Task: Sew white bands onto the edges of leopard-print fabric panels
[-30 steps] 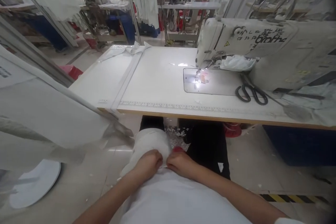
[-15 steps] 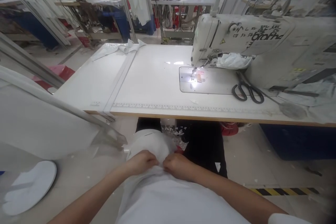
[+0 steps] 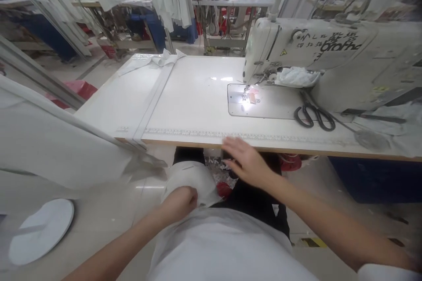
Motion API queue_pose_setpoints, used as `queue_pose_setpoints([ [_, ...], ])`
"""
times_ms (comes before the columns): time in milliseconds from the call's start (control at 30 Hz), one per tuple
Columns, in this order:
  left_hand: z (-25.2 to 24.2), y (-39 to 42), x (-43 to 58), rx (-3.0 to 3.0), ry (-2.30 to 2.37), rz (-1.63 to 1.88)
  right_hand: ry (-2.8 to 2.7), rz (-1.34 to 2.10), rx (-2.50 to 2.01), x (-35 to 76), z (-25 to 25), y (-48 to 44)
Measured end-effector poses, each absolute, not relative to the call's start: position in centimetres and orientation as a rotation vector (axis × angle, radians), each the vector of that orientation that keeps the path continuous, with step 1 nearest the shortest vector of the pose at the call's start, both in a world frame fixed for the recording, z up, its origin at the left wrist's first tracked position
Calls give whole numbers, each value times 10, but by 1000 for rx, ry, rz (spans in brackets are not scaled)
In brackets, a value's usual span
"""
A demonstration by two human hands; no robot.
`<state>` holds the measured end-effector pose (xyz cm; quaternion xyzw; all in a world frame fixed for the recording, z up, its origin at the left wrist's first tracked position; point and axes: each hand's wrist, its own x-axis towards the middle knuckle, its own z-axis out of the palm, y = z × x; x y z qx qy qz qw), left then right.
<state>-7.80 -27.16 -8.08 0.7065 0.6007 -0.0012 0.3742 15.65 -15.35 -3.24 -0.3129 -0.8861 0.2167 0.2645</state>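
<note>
My left hand (image 3: 180, 204) is low over my lap, its fingers curled closed on a white cloth (image 3: 189, 175) that drapes over my thigh. Its fingertips are partly hidden. My right hand (image 3: 247, 160) is raised at the front edge of the sewing table (image 3: 191, 101), fingers stretched out and slightly blurred, holding nothing. Beyond it stands a sewing machine (image 3: 303, 52) with its lamp lit over the metal needle plate (image 3: 273, 103). Black-handled scissors (image 3: 314, 116) lie at the foot of the machine.
A long white strip (image 3: 154, 99) crosses the table's left part. White fabric (image 3: 59, 140) hangs at the left, above a round white disc (image 3: 42, 230). A ruler scale (image 3: 211, 134) runs along the front edge. Crumpled cloth (image 3: 392, 118) lies at the right.
My right hand has left the cloth and risen forward and right to the table edge, its fingers opening. My left hand has stayed at the cloth. The view has shifted slightly.
</note>
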Motion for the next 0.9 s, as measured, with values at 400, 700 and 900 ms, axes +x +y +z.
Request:
queue_pose_setpoints([
  [400,-49,-279,-100,1539,1732,556,-2296,1147,-874,71,-93,-209],
  [700,-2,-265,-137,1538,1738,458,-2116,1269,-940,91,-43,-172],
  [900,52,-244,-147,1343,1622,767,-2712,1548,-705,130,50,-128],
])
